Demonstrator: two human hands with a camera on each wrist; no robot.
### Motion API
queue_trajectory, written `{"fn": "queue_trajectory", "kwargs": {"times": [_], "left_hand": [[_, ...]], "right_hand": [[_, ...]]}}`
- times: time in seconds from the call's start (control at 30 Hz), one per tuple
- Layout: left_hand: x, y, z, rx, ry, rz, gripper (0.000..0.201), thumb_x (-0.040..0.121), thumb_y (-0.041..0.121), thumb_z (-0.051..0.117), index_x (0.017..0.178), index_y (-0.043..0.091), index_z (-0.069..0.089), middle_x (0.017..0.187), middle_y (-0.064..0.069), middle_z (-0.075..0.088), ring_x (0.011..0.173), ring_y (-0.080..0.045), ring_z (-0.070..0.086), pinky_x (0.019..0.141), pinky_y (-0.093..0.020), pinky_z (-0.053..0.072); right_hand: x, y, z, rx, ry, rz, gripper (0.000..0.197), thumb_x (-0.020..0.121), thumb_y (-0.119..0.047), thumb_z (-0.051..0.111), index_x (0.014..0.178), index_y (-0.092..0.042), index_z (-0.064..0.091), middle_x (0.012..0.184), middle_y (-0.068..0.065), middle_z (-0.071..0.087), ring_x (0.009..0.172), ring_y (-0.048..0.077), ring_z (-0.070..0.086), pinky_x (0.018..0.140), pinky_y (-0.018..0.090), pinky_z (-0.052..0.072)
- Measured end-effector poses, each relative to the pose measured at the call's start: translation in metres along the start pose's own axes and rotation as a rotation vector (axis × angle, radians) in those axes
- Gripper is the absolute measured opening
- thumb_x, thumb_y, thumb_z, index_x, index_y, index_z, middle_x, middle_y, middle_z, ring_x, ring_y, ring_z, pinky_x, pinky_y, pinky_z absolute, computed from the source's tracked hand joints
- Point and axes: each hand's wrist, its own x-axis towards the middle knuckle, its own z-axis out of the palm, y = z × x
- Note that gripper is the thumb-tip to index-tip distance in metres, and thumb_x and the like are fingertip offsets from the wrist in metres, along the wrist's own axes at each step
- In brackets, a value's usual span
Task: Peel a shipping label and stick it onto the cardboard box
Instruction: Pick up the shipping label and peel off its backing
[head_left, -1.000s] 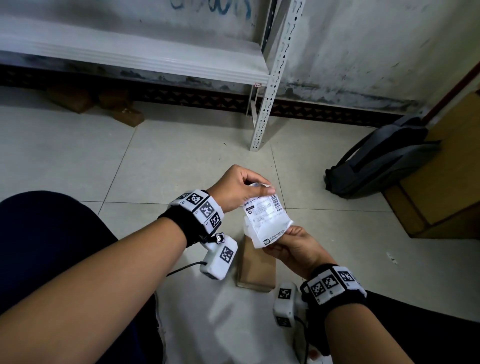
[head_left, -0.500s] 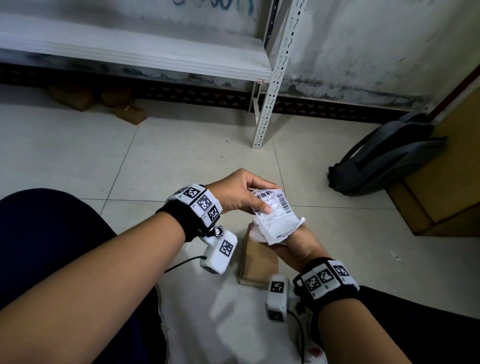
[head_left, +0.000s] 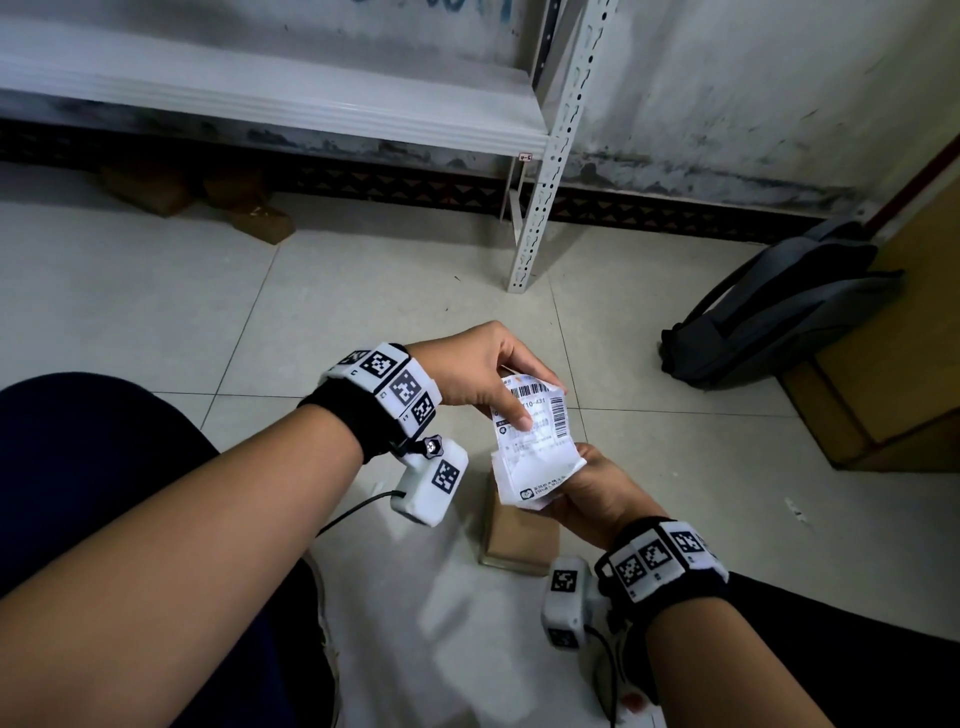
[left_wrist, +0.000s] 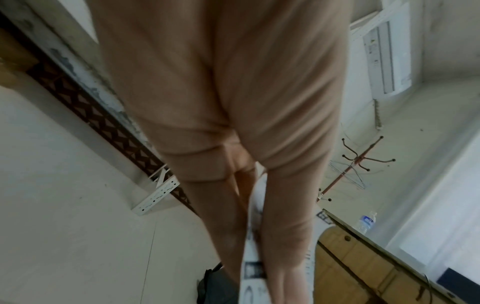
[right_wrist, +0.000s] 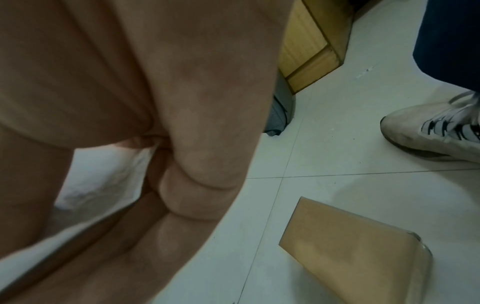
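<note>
The cardboard box (head_left: 519, 535) lies on the floor (head_left: 363, 291) at lower centre of the head view, directly beneath the shipping label (head_left: 535, 436). The left hand (head_left: 478, 371) pinches the label's upper end, the right hand (head_left: 587, 493) its lower; both grips clamp it, long axis roughly vertical.

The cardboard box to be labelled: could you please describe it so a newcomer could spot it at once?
Start at the white shelf upright and come down the tiled floor to the hands. The cardboard box lies flat beneath them, away from the other brown boxes under the shelf.
</note>
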Motion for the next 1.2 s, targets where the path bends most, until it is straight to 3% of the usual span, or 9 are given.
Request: {"fn": "queue_trajectory", "kwargs": {"times": [0.1, 0.2, 0.3, 0.47, 0.6, 0.8, 0.93, 1.13, 1.2], "left_hand": [[0.001, -0.001, -0.001, 0.051, -0.008, -0.003, 0.053, 0.069, -0.011, 0.081, 0.119, 0.005, 0.071, 0.100, -0.008, 0.077, 0.083, -0.011, 0.071, 0.065, -0.024, 0.059], [0.001, -0.003, -0.001, 0.095, -0.025, -0.008, 0.053, 0.068, -0.010, 0.082, 0.119, 0.005, 0.071, 0.091, -0.001, 0.077, 0.076, -0.006, 0.071, 0.062, -0.023, 0.057], [0.001, -0.002, -0.001, 0.115, -0.042, -0.009, 0.053, 0.068, -0.009, 0.082, 0.119, 0.005, 0.071, 0.097, -0.006, 0.078, 0.081, -0.011, 0.071, 0.070, -0.030, 0.060], [-0.001, 0.001, 0.000, 0.142, -0.087, -0.010, 0.054, 0.068, -0.008, 0.083, 0.119, 0.005, 0.071, 0.103, -0.009, 0.078, 0.086, -0.014, 0.073, 0.079, -0.037, 0.061], [-0.002, -0.001, -0.001, 0.126, -0.085, -0.006, 0.053, 0.070, -0.006, 0.083, 0.120, 0.006, 0.071, 0.104, -0.010, 0.078, 0.085, -0.013, 0.073, 0.071, -0.029, 0.061], [-0.001, -0.006, -0.008, -0.051, 0.181, 0.065, 0.034, 0.075, -0.001, 0.080, 0.109, -0.003, 0.074, 0.082, -0.002, 0.079, 0.075, -0.014, 0.073, 0.068, -0.029, 0.060], [-0.001, -0.008, -0.010, -0.087, 0.272, 0.083, 0.030, 0.077, -0.002, 0.079, 0.106, -0.007, 0.073, 0.056, 0.009, 0.070, 0.056, -0.003, 0.065, 0.056, -0.021, 0.054], [0.000, -0.013, -0.011, -0.106, 0.373, 0.122, 0.021, 0.081, 0.010, 0.079, 0.098, -0.002, 0.077, 0.087, -0.017, 0.078, 0.074, -0.020, 0.072, 0.065, -0.029, 0.058], [0.000, -0.014, -0.014, -0.120, 0.438, 0.129, 0.021, 0.083, 0.013, 0.077, 0.098, -0.002, 0.077, 0.083, -0.014, 0.077, 0.068, -0.015, 0.071, 0.056, -0.024, 0.054]], "right_hand": [[-0.001, 0.001, 0.001, -0.038, -0.009, 0.037, 0.025, 0.071, -0.004, 0.074, 0.095, -0.004, 0.079, 0.091, 0.015, 0.077, 0.077, 0.024, 0.073, 0.065, 0.033, 0.059], [-0.003, 0.001, -0.003, -0.096, -0.021, 0.099, 0.034, 0.070, -0.005, 0.075, 0.103, -0.002, 0.078, 0.104, 0.022, 0.075, 0.091, 0.031, 0.071, 0.077, 0.037, 0.058], [-0.005, 0.001, -0.007, -0.114, -0.048, 0.155, 0.035, 0.071, -0.005, 0.074, 0.105, -0.003, 0.078, 0.104, 0.020, 0.075, 0.090, 0.029, 0.071, 0.083, 0.040, 0.054], [-0.008, -0.005, -0.007, -0.166, -0.111, 0.225, 0.030, 0.068, -0.001, 0.073, 0.096, -0.007, 0.081, 0.093, 0.015, 0.076, 0.080, 0.024, 0.072, 0.075, 0.035, 0.058], [-0.010, -0.006, -0.010, -0.173, -0.075, 0.230, 0.037, 0.066, -0.002, 0.074, 0.102, 0.005, 0.075, 0.093, 0.022, 0.070, 0.079, 0.027, 0.070, 0.071, 0.034, 0.058], [-0.006, -0.012, -0.007, -0.011, -0.036, 0.081, 0.037, 0.070, 0.004, 0.077, 0.107, 0.006, 0.074, 0.104, 0.027, 0.074, 0.086, 0.032, 0.074, 0.079, 0.038, 0.061], [-0.004, -0.013, -0.001, 0.073, -0.005, 0.004, 0.035, 0.071, 0.006, 0.071, 0.105, 0.006, 0.074, 0.104, 0.025, 0.075, 0.086, 0.030, 0.075, 0.077, 0.034, 0.062], [-0.004, -0.005, 0.004, 0.115, 0.056, -0.054, 0.034, 0.073, 0.000, 0.074, 0.106, 0.008, 0.074, 0.110, 0.027, 0.073, 0.095, 0.033, 0.073, 0.080, 0.034, 0.062], [-0.006, -0.004, 0.005, 0.114, 0.078, -0.069, 0.030, 0.073, 0.000, 0.074, 0.102, 0.007, 0.075, 0.107, 0.028, 0.074, 0.091, 0.033, 0.073, 0.080, 0.035, 0.062]]}}
